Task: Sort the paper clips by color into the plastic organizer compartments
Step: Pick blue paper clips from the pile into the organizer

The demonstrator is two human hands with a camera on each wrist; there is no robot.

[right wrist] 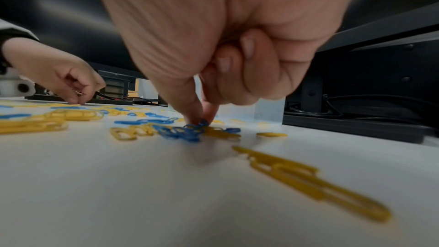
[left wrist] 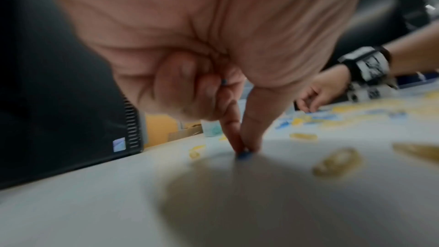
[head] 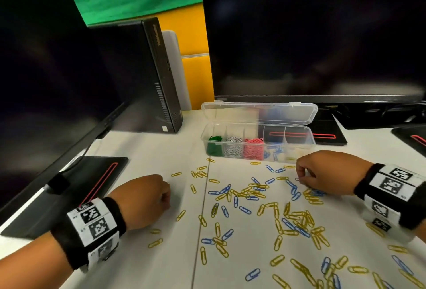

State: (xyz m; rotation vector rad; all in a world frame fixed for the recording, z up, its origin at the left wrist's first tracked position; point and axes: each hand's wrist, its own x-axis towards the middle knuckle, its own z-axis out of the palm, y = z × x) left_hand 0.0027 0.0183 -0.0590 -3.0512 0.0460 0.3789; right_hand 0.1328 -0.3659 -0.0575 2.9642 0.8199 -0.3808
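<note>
The left hand (head: pixel 147 196) sits on the white surface (head: pixel 138 150), well to the left of the clear plastic organizer box (head: pixel 257 142) and nearer the person. Its thumb and forefinger come together in a pinch on a small blue paper clip (left wrist: pixel 244 155) that touches the surface, while its other fingers curl into the palm over something blue that is too small to make out.

Between the two hands, in front of the organizer box, loose yellow paper clips (head: pixel 299 217) and loose blue paper clips (head: pixel 224 189) lie scattered and mixed across the surface.

The organizer box stands with its hinged lid (head: pixel 259 112) tipped open at the back. Going from its left end, one compartment holds green paper clips (head: pixel 214 144), the next silver paper clips (head: pixel 234 147), the next pink paper clips (head: pixel 253 148), and the fourth a few blue clips; the contents of the right-end compartment cannot be made out.

The right hand (head: pixel 322 173) rests just in front of the organizer box's right end. Its thumb and forefinger pinch a tangled clump of blue paper clips (right wrist: pixel 187 131) lying among yellow ones on the surface, the remaining fingers folded into the palm.
</note>
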